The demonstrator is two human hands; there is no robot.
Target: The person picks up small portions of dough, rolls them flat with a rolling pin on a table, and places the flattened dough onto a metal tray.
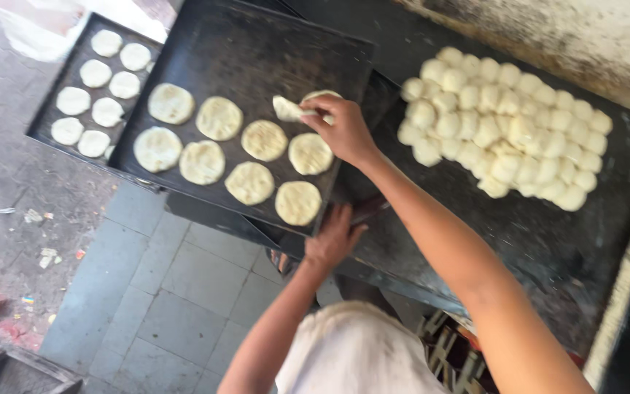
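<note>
Right hand: right hand (344,130) reaches over the near tray, fingers pinched on a flattened piece of dough (287,109) held just above the tray's right end.
Left hand: left hand (335,237) lies fingers spread against the near edge of that tray, below the dough rounds, bracing or steadying it as far as can be judged.
Dough in hand: a pale, thin, slightly folded disc, beside another round (320,95) partly hidden behind the fingers.
Near tray: a large dark baking tray (257,44), tilted in view, with two rows of flat dough rounds (219,118) lying close together; its far half is bare metal.
Second tray: a smaller dark tray (45,120) to the left, holding smaller pale rounds (95,73) in two columns.
Dough balls: a dense heap of unflattened white balls (501,124) on the dark worktop (548,241) to the right, well apart from the trays.
Floor: grey tiles (176,292) below, with scraps of litter at left.
Step in hand: judging by the pinch, a flattened round is being laid in line with the others.
Next move calls for: lowering the disc flat onto bare metal beside its neighbours without overlapping them, then letting go cleanly.
</note>
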